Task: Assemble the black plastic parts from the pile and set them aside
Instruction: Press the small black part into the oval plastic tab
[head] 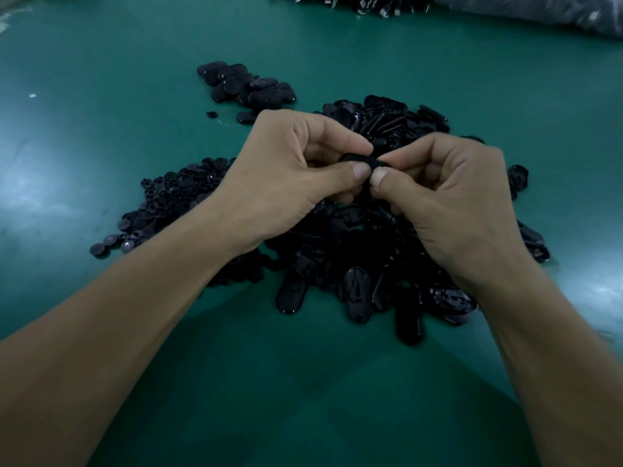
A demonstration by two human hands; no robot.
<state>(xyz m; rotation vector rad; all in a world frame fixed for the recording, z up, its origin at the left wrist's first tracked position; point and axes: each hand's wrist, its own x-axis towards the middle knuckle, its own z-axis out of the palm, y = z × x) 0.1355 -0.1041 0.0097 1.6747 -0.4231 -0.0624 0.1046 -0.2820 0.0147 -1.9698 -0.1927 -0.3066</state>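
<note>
My left hand [296, 173] and my right hand [448, 193] meet above the middle of the pile and together pinch one small black plastic part [360, 160] between thumbs and fingers. Most of that part is hidden by my fingertips. Under the hands lies a large pile of black oval shells [357, 291]. To its left spreads a heap of small round black pieces [161, 203]. Further back at the left sits a smaller group of closed black oval parts [246, 85].
Everything lies on a green table [101, 112]. Another heap of dark parts [354, 3] runs along the far edge. A grey plastic bag [539, 11] lies at the back right. One stray small black piece [211, 114] sits near the rear group.
</note>
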